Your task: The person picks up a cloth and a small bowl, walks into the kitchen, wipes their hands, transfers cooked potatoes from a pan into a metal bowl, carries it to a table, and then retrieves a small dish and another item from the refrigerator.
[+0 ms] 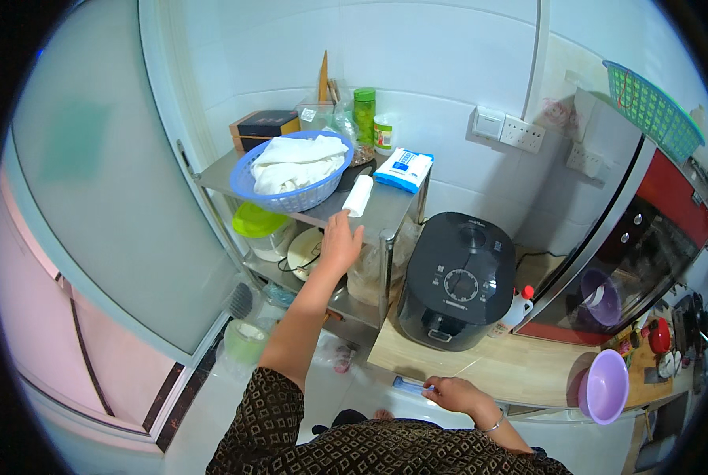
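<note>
My left hand (341,240) reaches over the front edge of a steel shelf rack (383,208). Its fingertips are at the near end of a small white roll (358,196); whether they touch it I cannot tell. The thumb stands apart and nothing shows in the palm. Low by the front edge of a wooden counter (526,362), my right hand (456,394) pinches one end of a slim blue item (410,386), perhaps a plastic packet. Beside the roll lie a blue-and-white soft pack (405,169) and a blue plastic basket (291,199) holding white cloth (297,163).
A black countertop cooker (457,285) stands right of the rack, beside a red-capped bottle (515,312). A purple basin (606,386) tilts at the counter's edge. Left is a frosted glass door (110,178). A green-lidded container (262,228) sits on the lower shelf.
</note>
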A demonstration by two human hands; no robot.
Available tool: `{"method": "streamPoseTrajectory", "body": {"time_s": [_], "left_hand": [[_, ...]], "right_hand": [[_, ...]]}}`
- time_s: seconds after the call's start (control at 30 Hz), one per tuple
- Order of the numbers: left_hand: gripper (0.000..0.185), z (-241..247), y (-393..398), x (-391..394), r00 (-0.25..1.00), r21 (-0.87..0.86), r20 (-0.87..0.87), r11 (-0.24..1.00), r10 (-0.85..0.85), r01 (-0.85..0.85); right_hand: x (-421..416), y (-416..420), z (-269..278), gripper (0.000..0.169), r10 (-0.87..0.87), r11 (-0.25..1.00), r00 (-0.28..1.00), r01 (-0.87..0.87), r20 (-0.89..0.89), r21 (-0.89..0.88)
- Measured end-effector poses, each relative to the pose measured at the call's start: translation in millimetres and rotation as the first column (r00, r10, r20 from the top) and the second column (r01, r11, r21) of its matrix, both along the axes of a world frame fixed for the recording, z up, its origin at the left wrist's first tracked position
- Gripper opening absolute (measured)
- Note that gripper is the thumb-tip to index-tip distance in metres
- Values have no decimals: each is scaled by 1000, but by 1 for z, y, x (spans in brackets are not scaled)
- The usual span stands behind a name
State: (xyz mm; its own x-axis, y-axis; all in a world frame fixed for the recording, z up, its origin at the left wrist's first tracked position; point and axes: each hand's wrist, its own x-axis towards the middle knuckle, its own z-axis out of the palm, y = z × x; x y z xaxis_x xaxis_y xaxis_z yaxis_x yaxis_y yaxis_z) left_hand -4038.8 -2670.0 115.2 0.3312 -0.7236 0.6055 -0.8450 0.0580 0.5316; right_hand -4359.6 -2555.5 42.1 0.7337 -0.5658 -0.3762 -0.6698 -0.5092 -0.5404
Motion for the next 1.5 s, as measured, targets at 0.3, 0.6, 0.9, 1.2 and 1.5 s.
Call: {"method": "streamPoseTrajectory", "body": {"time_s": [0.3, 0.6, 0.9, 1.2, 1.5], "left_hand": [[38, 8, -85, 24, 974, 314, 212, 939, 76, -142], [41, 28, -25, 41, 841, 24, -203, 857, -501, 516], [42, 31, 54, 33, 357, 250, -715, 257, -602, 934], [24, 14, 78, 36, 233, 37, -870, 415, -434, 909], [16, 17, 95, 44, 213, 10, -921, 527, -327, 850]], "right_hand": [[30, -27, 4, 32, -155, 980, 987, 149, 41, 129], [77, -56, 71, 25, -297, 871, 798, 451, 524, -193], [137, -59, 109, 42, -76, 892, 883, 268, 463, -364], [132, -59, 63, 52, -646, 592, 568, -49, 510, 804], [136, -71, 54, 65, -749, 512, 424, -119, 510, 851]]}}
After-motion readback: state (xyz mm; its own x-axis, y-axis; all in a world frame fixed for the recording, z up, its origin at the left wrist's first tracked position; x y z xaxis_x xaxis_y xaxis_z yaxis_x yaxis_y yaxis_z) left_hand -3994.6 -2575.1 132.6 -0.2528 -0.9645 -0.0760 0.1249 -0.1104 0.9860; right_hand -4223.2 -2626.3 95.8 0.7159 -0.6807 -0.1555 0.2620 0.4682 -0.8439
